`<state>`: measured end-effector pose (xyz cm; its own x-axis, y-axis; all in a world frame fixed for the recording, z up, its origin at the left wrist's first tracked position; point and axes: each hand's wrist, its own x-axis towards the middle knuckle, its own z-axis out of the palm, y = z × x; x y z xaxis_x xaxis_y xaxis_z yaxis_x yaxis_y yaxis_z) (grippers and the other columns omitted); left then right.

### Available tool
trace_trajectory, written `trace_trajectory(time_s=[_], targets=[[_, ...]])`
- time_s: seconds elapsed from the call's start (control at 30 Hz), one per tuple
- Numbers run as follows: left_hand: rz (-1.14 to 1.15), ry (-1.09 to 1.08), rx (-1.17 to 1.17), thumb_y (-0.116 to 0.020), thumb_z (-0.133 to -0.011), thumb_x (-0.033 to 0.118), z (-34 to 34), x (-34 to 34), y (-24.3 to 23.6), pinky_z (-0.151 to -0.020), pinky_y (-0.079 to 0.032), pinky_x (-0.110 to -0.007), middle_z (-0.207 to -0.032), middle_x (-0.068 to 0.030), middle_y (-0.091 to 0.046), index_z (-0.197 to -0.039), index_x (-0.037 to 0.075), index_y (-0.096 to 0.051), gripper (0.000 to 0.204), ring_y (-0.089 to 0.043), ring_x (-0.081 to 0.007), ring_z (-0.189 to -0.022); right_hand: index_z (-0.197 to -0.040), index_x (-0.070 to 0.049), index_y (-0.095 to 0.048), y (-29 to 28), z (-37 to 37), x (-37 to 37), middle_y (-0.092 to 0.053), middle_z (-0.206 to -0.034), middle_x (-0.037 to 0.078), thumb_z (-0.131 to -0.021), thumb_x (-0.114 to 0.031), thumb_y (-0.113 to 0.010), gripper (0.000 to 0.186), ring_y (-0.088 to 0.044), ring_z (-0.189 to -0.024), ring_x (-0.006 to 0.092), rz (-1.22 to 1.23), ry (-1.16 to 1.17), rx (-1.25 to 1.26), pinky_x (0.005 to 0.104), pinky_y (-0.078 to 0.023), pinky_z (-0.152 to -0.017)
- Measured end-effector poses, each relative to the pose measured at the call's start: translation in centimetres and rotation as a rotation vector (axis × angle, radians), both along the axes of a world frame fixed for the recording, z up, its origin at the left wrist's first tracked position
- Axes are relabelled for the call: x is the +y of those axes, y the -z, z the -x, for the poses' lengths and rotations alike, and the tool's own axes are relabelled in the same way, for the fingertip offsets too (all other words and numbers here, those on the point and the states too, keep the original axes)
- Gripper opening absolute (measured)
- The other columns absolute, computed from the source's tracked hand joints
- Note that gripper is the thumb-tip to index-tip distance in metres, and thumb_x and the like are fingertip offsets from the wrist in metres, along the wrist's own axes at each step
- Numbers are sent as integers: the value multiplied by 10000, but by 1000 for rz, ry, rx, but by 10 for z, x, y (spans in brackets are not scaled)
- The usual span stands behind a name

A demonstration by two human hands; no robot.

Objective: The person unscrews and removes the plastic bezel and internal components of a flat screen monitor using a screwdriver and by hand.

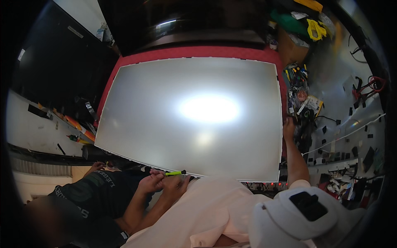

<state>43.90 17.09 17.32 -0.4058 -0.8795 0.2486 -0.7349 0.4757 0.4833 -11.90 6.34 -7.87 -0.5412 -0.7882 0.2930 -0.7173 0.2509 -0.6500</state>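
Neither of my own hands can be made out; nothing shows of what they hold or touch. A large pale flat screen panel (144, 111) lies on a red-covered table (198, 51), with a bright light reflected in it. A co-worker's hand (288, 124) touches its right edge, fingers partly hidden; that arm ends in a pale pink sleeve (300, 183). At the near left edge, the hands (175, 184) of a co-worker in a dark shirt (93, 190) are close together by a yellow-green stick with black ends (173, 173).
A pale cap (281, 208) and pale pink shirt (206, 206) of a co-worker fill the near side. Dark screens stand at the far edge (186, 25) and the left (62, 58). Tools (295, 76) crowd the right edge, below a cardboard box (291, 47). A white cable (347, 134) crosses the right side.
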Motion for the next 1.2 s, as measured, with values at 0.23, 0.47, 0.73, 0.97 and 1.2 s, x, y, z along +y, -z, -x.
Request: trace_trajectory(time_s=[0.23,0.47,0.73,0.97,1.2], targets=[[64,-160,-110,-693,-727,73,-14,13,16,-546,-433,-373,-633,-89,-577,-802,40,-596,127,-569,-273,-573,-992,-13,-562,5,9,-8,-624,-775,184,-941,-177,-441,210,-631,-733,331,23,10,-86,410,-462,-639],[22,-305,-198,-697,-718,100,-30,23,14,-581,-448,-382,-789,-107,-586,-930,40,-644,227,-581,-279,-662,-1043,2,-561,40,28,-17,-637,-906,193,-937,-200,-475,243,-622,-831,307,61,-95,-23,398,-469,-718],[135,-249,-55,-713,-742,168,-13,20,-12,-648,-421,-384,-697,-61,-577,-857,51,-594,202,-563,-243,-642,-1048,-4,-588,67,89,-17,-642,-943,202,-937,-203,-476,254,-625,-819,364,-18,-26,142,416,-491,-712],[129,-366,202,-624,-854,273,-2,35,6,-483,-391,-359,-578,-64,-562,-893,66,-581,214,-529,-241,-469,-1081,-13,-561,29,61,-38,-652,-900,178,-961,-252,-414,306,-636,-799,349,-102,-54,38,426,-492,-680],[-216,-452,190,-534,-920,262,-12,57,5,-449,-394,-392,-545,-94,-555,-922,34,-528,229,-514,-278,-430,-1075,-14,-560,16,61,8,-652,-883,173,-963,-265,-413,311,-639,-783,336,-123,-31,54,420,-493,-668]])
